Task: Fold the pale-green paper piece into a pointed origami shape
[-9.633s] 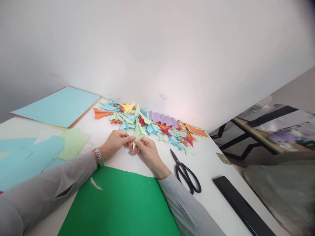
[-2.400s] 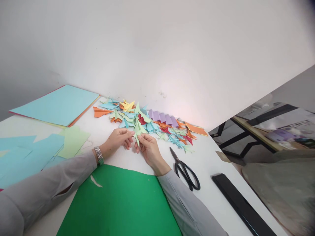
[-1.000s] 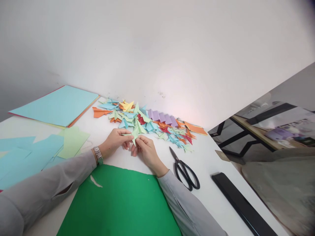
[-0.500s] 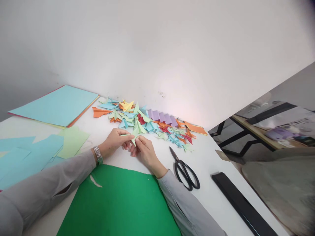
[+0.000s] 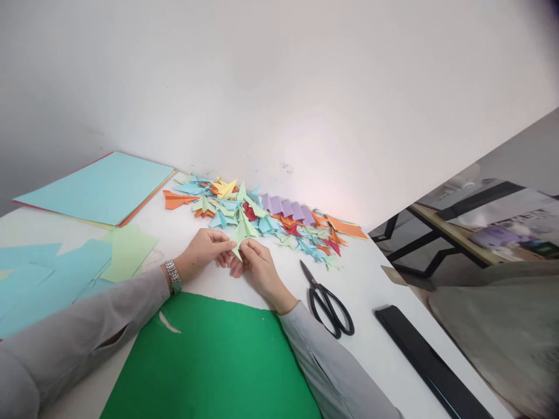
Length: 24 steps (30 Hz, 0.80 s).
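Between my two hands is a small light green folded paper plane point(image 5: 236, 249), its point toward me. My left hand point(image 5: 208, 250) pinches its left side between thumb and fingers. On the other side, my right hand point(image 5: 257, 259) grips the paper with thumb and forefinger, the remaining fingers curled below. Just beyond my hands lies a heap of folded paper planes point(image 5: 227, 210) in blue, green, orange, yellow and red, with a purple row point(image 5: 288, 208) on its right. A green mat point(image 5: 209, 355) lies below my forearms.
Black-handled scissors point(image 5: 325, 302) lie right of my right hand, and a long black object point(image 5: 428, 361) is farther right. Blue sheets point(image 5: 65, 273) and light green sheets point(image 5: 131, 250) spread at left. A stack of large coloured paper point(image 5: 96, 189) sits against the wall point(image 5: 262, 87).
The left part of the light green paper plane has tilted slightly within my fingers. Both hands keep their grip in nearly the same place.
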Motion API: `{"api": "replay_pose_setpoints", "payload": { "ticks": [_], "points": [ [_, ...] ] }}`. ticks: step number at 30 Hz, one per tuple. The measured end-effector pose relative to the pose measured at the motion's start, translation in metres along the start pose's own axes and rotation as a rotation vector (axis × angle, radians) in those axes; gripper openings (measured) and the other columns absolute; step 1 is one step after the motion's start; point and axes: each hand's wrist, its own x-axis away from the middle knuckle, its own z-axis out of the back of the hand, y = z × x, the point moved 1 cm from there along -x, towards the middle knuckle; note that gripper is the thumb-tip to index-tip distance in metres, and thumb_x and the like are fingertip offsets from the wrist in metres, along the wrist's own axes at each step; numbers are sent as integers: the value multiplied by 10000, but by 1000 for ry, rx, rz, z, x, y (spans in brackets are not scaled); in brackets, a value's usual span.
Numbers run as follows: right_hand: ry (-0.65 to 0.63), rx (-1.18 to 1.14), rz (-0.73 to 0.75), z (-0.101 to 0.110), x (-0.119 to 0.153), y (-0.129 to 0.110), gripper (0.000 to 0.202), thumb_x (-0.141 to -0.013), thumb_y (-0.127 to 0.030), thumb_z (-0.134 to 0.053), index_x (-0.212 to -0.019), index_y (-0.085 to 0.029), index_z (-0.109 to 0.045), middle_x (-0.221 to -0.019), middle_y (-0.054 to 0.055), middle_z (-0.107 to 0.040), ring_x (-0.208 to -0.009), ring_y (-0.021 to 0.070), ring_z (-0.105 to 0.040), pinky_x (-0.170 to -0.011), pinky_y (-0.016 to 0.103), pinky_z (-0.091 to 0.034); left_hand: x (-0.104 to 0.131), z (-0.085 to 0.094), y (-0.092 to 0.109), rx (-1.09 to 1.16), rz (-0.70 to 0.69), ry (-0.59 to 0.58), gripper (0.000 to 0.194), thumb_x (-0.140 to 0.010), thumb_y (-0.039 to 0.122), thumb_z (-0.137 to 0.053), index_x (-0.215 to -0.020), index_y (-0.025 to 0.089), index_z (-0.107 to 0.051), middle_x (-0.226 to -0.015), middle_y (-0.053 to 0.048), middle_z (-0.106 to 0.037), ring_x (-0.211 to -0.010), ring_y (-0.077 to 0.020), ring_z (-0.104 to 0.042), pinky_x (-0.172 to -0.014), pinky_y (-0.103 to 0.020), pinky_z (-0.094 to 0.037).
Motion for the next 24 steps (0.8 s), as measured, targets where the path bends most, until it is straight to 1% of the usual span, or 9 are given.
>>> {"api": "replay_pose_setpoints", "payload": {
  "ticks": [3,7,12,17,24],
  "points": [
    [5,53,17,0,1,-1,346,-826,-499,-588,-688,-200,-479,-502,-36,-607,-395,120,-593,-395,204,-447,0,-1,2,9,11,7,254,-642,299,-752,-530,121,-610,-453,-20,-609,-419,-98,-544,-440,-213,-430],
    [-4,64,27,-1,3,-2,337,-838,-499,-575,-708,-199,-491,-519,-27,-627,-397,118,-589,-404,208,-444,1,-1,5,52,33,21,234,-634,275,-753,-533,116,-615,-470,-19,-614,-415,-94,-536,-422,-208,-424],
    [8,86,26,-2,3,-3,338,-842,-498,-574,-705,-200,-495,-520,-22,-631,-391,118,-580,-399,210,-439,1,-1,5,29,38,20,241,-674,275,-721,-530,115,-613,-473,-21,-605,-407,-91,-533,-420,-208,-423],
    [24,74,16,-3,3,-4,347,-833,-510,-576,-691,-203,-496,-500,-24,-624,-377,124,-573,-392,219,-447,0,0,3,-26,19,-14,256,-688,308,-715,-550,115,-619,-458,-20,-596,-418,-95,-542,-437,-208,-429],
    [42,45,5,-2,2,-2,344,-803,-490,-606,-657,-195,-505,-498,-18,-626,-372,123,-576,-381,215,-437,2,1,3,-68,-21,-48,285,-641,330,-756,-547,133,-574,-506,-29,-638,-436,-102,-562,-450,-218,-447]
  ]
}}
